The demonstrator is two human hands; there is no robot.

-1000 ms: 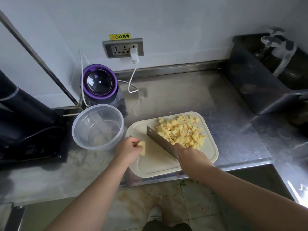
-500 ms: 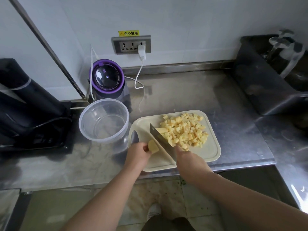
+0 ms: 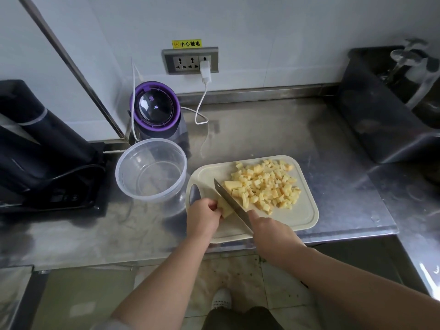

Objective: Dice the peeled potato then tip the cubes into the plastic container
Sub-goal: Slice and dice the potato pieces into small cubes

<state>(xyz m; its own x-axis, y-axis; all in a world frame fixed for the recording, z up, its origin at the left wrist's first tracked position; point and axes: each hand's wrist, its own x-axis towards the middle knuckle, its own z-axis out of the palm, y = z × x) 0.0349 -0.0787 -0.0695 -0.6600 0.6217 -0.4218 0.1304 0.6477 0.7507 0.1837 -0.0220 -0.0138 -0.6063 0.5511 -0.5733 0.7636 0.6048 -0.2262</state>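
Pale yellow potato cubes (image 3: 264,186) lie heaped on the far right half of the cream cutting board (image 3: 302,220), which sits on the steel counter (image 3: 262,129) near its front edge. Most of the dicing looks done. The heap is large, and what is left uncut seems to be one small chunk of peeled potato (image 3: 225,209) at the near left of the board.

The left hand (image 3: 203,217) pinches that chunk with curled fingers, steadying it on the board. The right hand (image 3: 271,232) is wrapped round the handle of the knife (image 3: 231,201), with the forefinger stretched along the blade's spine; the handle itself is hidden under the hand. The blade runs diagonally between the chunk and the heap, close against the chunk's right side. From this angle I cannot say for sure whether the edge is biting into the chunk or only resting beside it. A longer slab at the heap's left edge, just by the blade, may also want another cut.

The second half of the task has not begun. The clear plastic container (image 3: 120,179) stands upright and open-topped on the counter just left of the board. As far as one can see through its wall, it holds no potato. By my reckoning, what remains is a few more strokes on the last chunk. After that the knife goes down, the board is lifted, and the cubes are tipped or scraped into the container.
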